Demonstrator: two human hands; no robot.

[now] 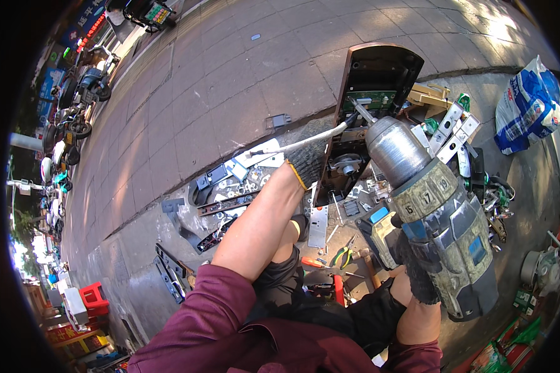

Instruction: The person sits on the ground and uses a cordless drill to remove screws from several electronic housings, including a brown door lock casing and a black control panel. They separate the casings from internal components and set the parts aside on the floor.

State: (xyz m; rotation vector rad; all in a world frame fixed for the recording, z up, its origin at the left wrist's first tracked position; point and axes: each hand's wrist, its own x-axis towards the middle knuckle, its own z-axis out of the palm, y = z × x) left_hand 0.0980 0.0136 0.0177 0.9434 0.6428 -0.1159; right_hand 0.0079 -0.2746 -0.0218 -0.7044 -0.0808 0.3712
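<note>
My left hand (307, 156), in a dark knit glove with a yellow cuff, grips the edge of a long housing with a dark open inside (378, 70), probably an electronic door lock panel. A green circuit board (383, 98) and a round metal part (346, 165) sit within it. In my right hand (415, 272), also gloved and mostly hidden behind the tool, is a worn cordless drill (448, 233). Its bit (364, 112) points into the housing near the board; whether it touches a screw cannot be made out. A white sleeved cable (308, 141) trails left from the housing.
Pliers (343, 255), an orange-handled screwdriver (313, 262) and a wooden handle (371, 268) lie by my legs. Metal lock parts (455, 133) pile up at right, near a blue-white bag (532, 109). Loose panels (228, 203) are at left, and a red stool (93, 298) stands farther off.
</note>
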